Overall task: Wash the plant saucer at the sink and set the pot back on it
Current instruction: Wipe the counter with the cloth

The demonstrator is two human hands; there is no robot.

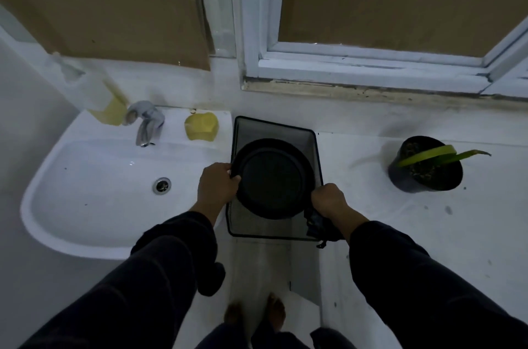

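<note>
Black round saucer point(273, 177) held level over mesh bin point(313, 137), 2 hands clamped on rim: left hand point(218, 181), right hand point(328, 200). Sink basin point(94, 177) lay leftward, nearer left hand; potted plant point(425, 167) well apart, right.

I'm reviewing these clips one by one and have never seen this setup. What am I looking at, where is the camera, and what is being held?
There is no machine here: a person wears a camera on the head, looking down at their own arms. The left hand and right hand hold a round black saucer by opposite edges, above a black mesh bin. The right hand also seems to grip something dark, perhaps a cloth; I cannot tell. To the left is a white sink with a tap and a yellow sponge. To the right, the potted plant stands on the white counter, apart from the saucer.
</note>
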